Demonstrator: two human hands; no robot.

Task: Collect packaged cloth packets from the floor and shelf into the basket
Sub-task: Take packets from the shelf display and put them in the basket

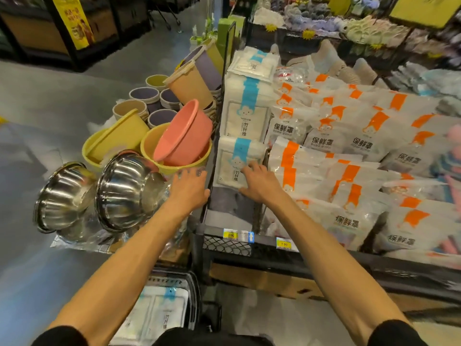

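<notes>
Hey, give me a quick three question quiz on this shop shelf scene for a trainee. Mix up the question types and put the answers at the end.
1. True or false: the basket at the bottom of the view already holds a blue-banded packet.
2. The right hand is on a shelf packet whose band is: A) orange, B) blue, C) green.
3. Fill in: the pink basin sits inside a ___ basin.

Key: 1 true; 2 B; 3 yellow, the yellow basin.
</notes>
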